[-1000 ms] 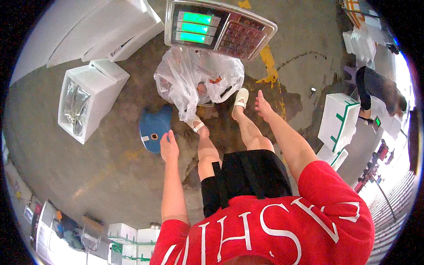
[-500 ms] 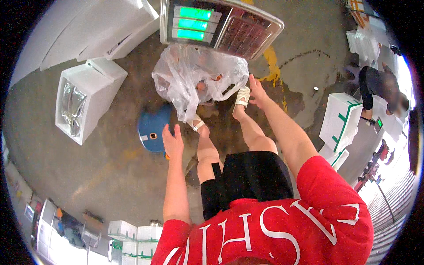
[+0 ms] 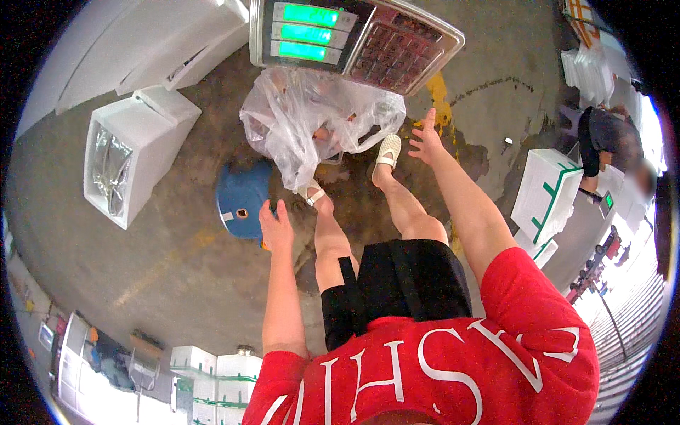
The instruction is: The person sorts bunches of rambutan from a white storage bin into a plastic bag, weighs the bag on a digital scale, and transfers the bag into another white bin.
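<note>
My left hand (image 3: 276, 224) is held out with thumb and fingers apart, nothing in it, in front of a blue round stool (image 3: 241, 202). Off to the right, my right hand (image 3: 427, 140) spreads its fingers in the air, also holding nothing. Between and beyond the hands hangs a clear plastic bag (image 3: 290, 131) with reddish-brown contents that I cannot make out. Above it stands a weighing scale's display and keypad unit (image 3: 354, 39), its green number panels lit. The bag lies below this unit, apart from both hands.
An open white foam box (image 3: 138, 152) lined with silvery film stands at the left, near larger white foam boxes (image 3: 152, 46). Taped white boxes (image 3: 545, 191) stand at the right, where another person (image 3: 613, 145) bends over. More taped boxes (image 3: 216, 379) are at the lower left.
My right hand has moved up and outward, away from the bag, and its fingers have spread. The left hand has barely shifted. The view has moved slightly.
</note>
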